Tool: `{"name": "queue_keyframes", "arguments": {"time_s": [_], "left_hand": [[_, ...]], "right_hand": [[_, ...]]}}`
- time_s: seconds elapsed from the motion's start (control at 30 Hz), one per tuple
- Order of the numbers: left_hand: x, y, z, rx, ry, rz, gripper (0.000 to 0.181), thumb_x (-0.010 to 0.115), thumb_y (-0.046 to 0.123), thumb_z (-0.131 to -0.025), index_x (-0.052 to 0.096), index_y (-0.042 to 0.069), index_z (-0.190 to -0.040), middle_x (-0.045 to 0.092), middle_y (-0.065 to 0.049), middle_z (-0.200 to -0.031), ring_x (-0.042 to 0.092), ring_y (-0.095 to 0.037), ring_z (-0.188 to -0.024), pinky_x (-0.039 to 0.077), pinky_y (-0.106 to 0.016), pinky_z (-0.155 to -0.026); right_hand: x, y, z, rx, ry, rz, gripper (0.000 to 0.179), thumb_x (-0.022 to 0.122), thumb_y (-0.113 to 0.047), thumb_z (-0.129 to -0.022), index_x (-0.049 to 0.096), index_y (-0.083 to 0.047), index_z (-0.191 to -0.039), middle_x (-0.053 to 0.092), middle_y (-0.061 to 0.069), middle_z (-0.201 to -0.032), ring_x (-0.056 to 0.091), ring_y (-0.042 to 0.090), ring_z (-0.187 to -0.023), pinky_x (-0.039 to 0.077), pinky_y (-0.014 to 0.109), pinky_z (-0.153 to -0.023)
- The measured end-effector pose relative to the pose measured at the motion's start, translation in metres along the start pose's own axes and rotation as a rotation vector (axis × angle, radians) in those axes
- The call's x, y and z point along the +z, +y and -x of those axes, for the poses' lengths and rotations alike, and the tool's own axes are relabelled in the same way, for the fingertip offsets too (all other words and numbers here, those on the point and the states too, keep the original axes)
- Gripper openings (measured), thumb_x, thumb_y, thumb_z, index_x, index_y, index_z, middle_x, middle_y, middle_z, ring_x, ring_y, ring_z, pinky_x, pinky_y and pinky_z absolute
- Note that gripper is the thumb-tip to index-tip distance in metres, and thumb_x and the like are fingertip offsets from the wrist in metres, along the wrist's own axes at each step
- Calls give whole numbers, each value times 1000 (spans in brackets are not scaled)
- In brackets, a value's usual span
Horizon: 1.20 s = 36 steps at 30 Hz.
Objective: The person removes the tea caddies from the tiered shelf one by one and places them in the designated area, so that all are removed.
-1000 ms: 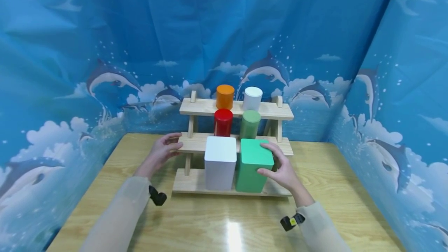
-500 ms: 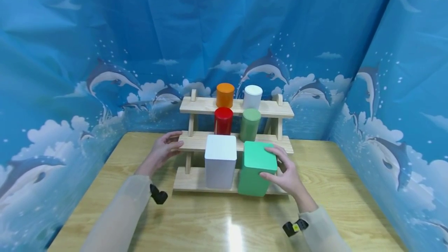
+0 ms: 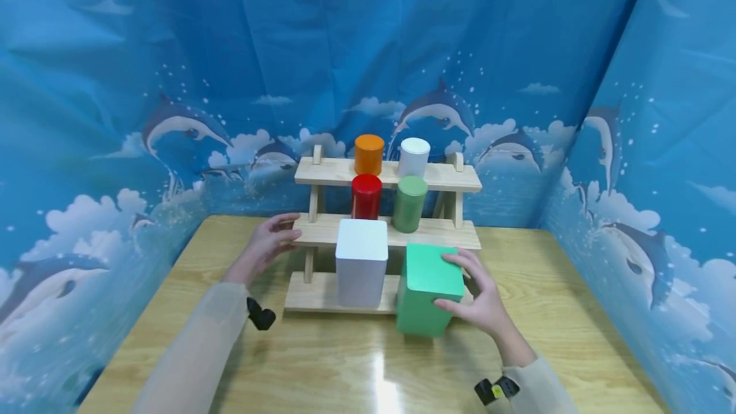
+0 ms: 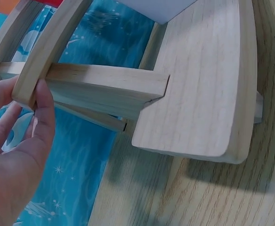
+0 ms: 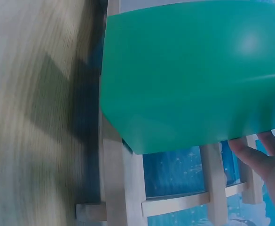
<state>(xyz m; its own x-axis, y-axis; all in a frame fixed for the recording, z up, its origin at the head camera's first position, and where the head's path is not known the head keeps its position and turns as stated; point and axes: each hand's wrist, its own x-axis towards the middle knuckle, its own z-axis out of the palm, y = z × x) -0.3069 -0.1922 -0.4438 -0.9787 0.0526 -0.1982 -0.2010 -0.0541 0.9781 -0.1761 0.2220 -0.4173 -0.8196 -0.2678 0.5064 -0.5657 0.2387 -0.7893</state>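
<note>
My right hand [image 3: 482, 298] grips a green box [image 3: 428, 296] near its top, thumb on the front and fingers over the far right side. The box is tilted and overlaps the front edge of the bottom shelf board [image 3: 313, 296]. In the right wrist view, its green side [image 5: 189, 80] fills most of the picture, with fingertips at its lower edge. My left hand [image 3: 267, 245] pinches the left end of the middle board [image 3: 319, 230] of a three-tier wooden stand; the left wrist view shows thumb and fingers round that board end [image 4: 29, 84]. A white box [image 3: 362, 267] stands on the bottom board.
An orange cylinder [image 3: 368, 155] and a white cylinder [image 3: 414, 157] stand on the top board [image 3: 324, 172]. On the middle board are a red cylinder [image 3: 366, 197] and a green cylinder [image 3: 410, 204]. Behind the wooden table [image 3: 322, 369] hangs a blue dolphin-print curtain [image 3: 345, 50].
My right hand has drawn the green box forward and slightly right, away from the white box and out over the stand's front edge. My left hand keeps its hold on the middle board.
</note>
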Motion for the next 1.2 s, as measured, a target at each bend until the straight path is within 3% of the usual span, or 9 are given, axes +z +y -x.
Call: {"name": "queue_keyframes", "arguments": {"time_s": [0.23, 0.47, 0.73, 0.93, 1.2], "left_hand": [[1, 2, 1, 25, 1, -14, 57, 69, 14, -85, 45, 10, -137, 38, -13, -137, 45, -28, -117, 48, -39, -89], [1, 1, 1, 14, 0, 20, 58, 68, 11, -85, 44, 9, -137, 39, -14, -136, 46, -26, -115, 49, -36, -87], [2, 2, 3, 8, 17, 29, 58, 68, 12, -85, 44, 11, -137, 40, -13, -137, 43, -27, -120, 43, -41, -95], [3, 2, 2, 14, 5, 45, 58, 67, 10, -85, 43, 9, -138, 40, -13, -136, 43, -26, -118, 42, -41, -96], [2, 1, 2, 23, 0, 31, 60, 69, 11, -84, 43, 9, -138, 40, -13, -136, 44, -26, -117, 44, -39, -95]], "right_hand": [[2, 4, 13, -97, -50, -31, 75, 79, 12, -61, 47, 3, -128, 34, 20, -134, 43, 19, -118, 45, 31, -91], [12, -13, 19, -185, -70, 28, 77, 82, 9, -55, 49, 6, -124, 37, 27, -129, 44, 17, -117, 48, 34, -87], [29, -39, 18, -280, -98, 33, 65, 84, -8, -63, 52, 5, -118, 40, 34, -120, 41, 25, -117, 45, 30, -87], [41, -42, 19, -304, -145, -29, 62, 82, -14, -69, 50, 5, -120, 41, 32, -120, 43, 25, -114, 42, 30, -91], [62, -44, 20, -276, -192, -85, 63, 81, -12, -71, 49, 2, -123, 38, 31, -122, 45, 22, -111, 52, 36, -79]]}}
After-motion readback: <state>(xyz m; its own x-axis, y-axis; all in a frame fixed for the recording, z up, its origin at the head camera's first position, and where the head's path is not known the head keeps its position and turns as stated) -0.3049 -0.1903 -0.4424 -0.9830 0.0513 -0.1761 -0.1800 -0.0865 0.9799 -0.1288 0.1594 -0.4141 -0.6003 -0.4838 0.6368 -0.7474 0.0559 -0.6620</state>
